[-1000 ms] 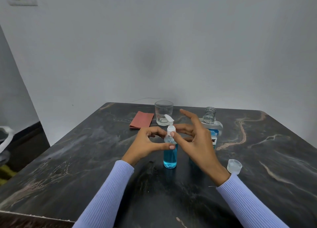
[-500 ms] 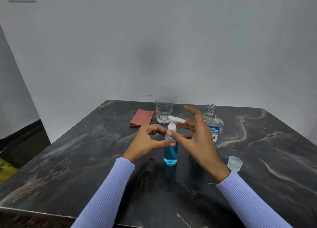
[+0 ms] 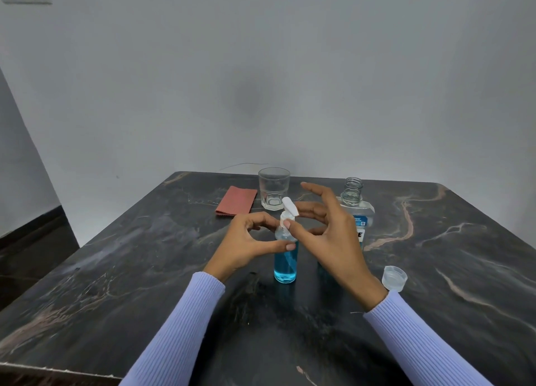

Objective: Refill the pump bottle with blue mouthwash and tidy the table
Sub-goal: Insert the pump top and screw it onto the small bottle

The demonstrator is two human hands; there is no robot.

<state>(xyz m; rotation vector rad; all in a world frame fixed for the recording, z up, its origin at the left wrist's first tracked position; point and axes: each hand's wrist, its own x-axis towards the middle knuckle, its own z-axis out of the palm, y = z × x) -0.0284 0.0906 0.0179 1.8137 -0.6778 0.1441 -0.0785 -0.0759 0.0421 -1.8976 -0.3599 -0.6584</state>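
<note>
glass and mouthwash bottle behind, cap right

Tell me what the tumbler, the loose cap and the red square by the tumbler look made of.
Tumbler: clear glass by the look, thick base and faceted sides. Cap: translucent whitish plastic, smooth, slightly frosted. Red square: likely a folded cloth or napkin, matte with soft edges; paper can't be ruled out.

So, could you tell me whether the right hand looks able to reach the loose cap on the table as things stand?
Probably yes. The cap lies in the open on the table just beside the right wrist, with nothing over it. The right hand is pinching the pump bottle collar, so it must let go first.
</note>
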